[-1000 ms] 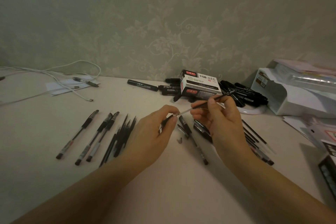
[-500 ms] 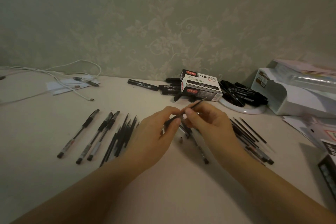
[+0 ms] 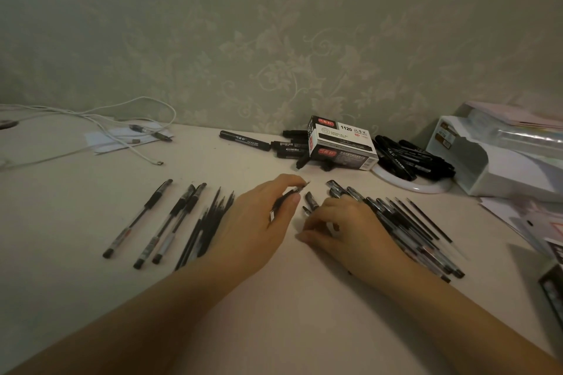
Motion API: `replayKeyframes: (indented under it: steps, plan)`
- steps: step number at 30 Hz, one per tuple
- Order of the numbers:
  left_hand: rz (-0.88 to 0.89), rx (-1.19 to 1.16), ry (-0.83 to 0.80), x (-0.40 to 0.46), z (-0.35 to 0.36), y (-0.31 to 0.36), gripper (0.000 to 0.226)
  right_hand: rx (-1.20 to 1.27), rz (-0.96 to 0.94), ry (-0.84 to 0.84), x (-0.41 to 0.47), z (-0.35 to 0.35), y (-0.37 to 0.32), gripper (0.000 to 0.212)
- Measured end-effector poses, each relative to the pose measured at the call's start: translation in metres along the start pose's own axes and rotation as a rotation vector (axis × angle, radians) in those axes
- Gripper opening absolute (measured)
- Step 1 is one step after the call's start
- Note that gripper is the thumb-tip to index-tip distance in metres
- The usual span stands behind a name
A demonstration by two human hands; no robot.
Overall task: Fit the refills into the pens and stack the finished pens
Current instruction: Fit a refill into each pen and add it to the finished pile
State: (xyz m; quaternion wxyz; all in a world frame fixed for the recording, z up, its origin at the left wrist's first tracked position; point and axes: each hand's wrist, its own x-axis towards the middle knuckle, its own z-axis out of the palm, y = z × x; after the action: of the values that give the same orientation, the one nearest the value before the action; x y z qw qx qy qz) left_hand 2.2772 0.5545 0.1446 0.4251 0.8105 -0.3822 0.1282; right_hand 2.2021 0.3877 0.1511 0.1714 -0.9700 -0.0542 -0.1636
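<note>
A pen (image 3: 288,195) is pinched in the grip of the left hand (image 3: 259,222), just above the bench (image 3: 91,298). The right hand (image 3: 344,222), which fed the refill half a second ago, has been lowered to the bench, fingers curled beside loose pens (image 3: 405,228); whether anything is pinched cannot be told. The pen's long axis is slanted, tip pointing up-right towards the marker box (image 3: 341,143).

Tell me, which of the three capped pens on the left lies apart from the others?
The leftmost pen. It lies alone, with bare table on both sides, while the other two pens lie close together, nearly touching.
</note>
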Motion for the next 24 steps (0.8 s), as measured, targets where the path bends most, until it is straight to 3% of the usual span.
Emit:
replayKeyframes:
  steps: [5,9,14,24]
  plan:
    - [-0.003,0.031,-0.035,0.000,0.000,0.000,0.022,0.485,0.245,0.275,0.001,-0.005,-0.005,0.004]
    - [0.008,0.018,-0.071,-0.001,-0.001,0.003,0.019,0.807,0.283,0.376,0.004,-0.010,-0.007,0.016]
    - [0.048,0.004,-0.118,-0.002,-0.004,0.007,0.019,0.780,0.186,0.284,0.005,-0.003,-0.005,0.015]
    - [0.045,0.053,-0.147,-0.001,-0.006,0.011,0.021,0.776,0.175,0.225,0.003,-0.004,-0.001,0.011]
